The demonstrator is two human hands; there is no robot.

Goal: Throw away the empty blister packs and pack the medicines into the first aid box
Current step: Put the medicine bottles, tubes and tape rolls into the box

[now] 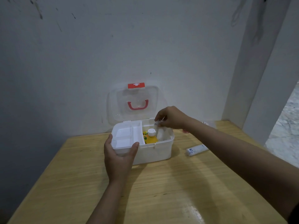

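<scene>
The white first aid box [159, 151] stands open at the back of the wooden table, its clear lid [134, 102] with a red handle leaning against the wall. My left hand [120, 156] grips the box's front left corner, thumb and fingers around the white inner tray [127, 136]. My right hand [171, 118] hovers over the box's right compartment, pinching a small white medicine pack [157, 123]. Inside that compartment sits a yellow bottle [151, 137] with a white cap, and a white item [161, 134] leans beside it.
A white tube with blue print [196, 150] lies on the table right of the box. A small red-and-white item [186, 130] and a clear pack [208, 123] sit behind my right forearm. The table [161, 191] meets the wall at the back; a white pillar stands right.
</scene>
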